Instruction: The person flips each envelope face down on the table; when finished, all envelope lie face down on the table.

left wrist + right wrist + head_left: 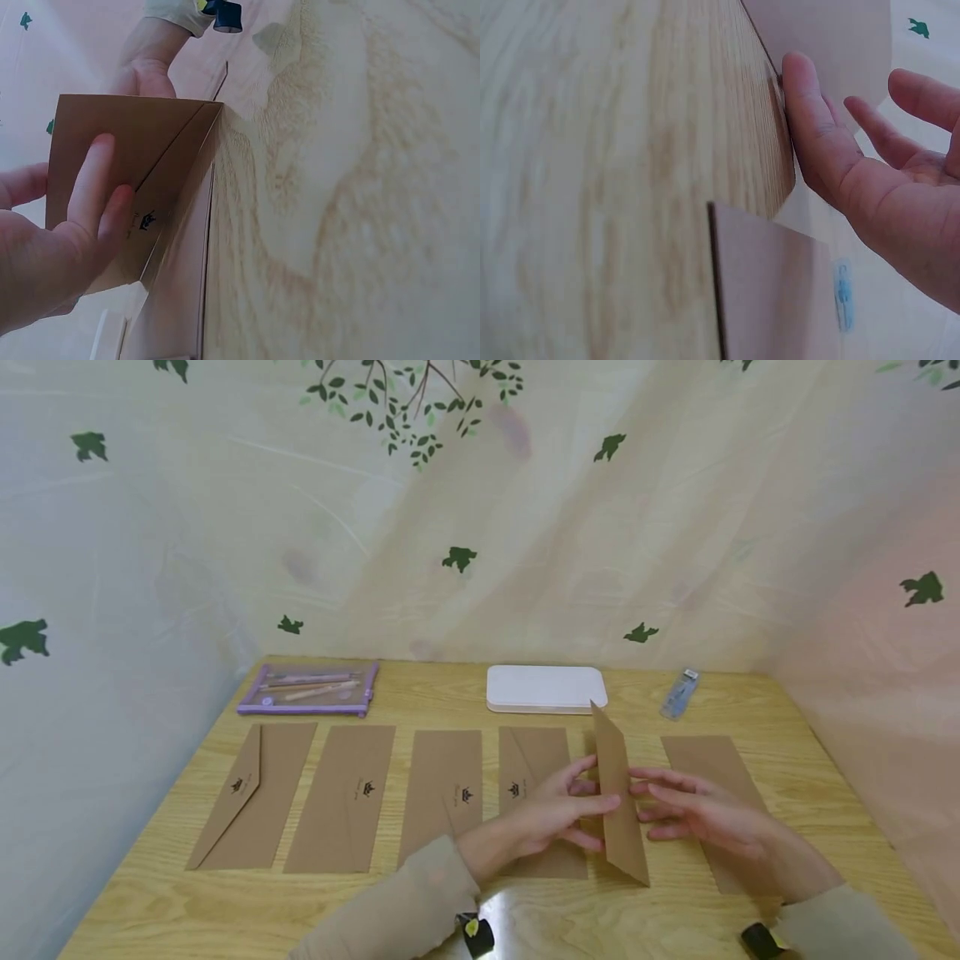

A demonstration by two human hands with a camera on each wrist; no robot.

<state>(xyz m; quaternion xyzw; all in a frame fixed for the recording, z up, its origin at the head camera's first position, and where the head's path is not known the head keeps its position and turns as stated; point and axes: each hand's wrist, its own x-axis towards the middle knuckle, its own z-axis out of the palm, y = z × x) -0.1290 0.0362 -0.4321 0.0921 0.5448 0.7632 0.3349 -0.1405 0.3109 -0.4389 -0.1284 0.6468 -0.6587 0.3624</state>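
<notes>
My left hand [551, 814] holds a brown kraft envelope [622, 831] on edge, nearly upright above the table. In the left wrist view, two fingers [94, 176] lie against its flap side, which bears a small black crown print [148, 220]. My right hand [701, 814] is beside the envelope's other face, its fingers loosely extended and gripping nothing. Whether those fingertips touch the paper is hard to tell. Beneath the right hand lies a plain brown envelope [697, 756]. Under the left hand is another envelope [543, 747] with a crown print.
More brown envelopes lie leftward in the row, including a leftmost one [281, 793] with its flap showing. Along the back stand a purple-edged clear pencil pouch [322, 678], a white flat case [545, 687] and a small bluish packet [680, 695]. Fabric walls [450, 610] enclose the wooden table [187, 906].
</notes>
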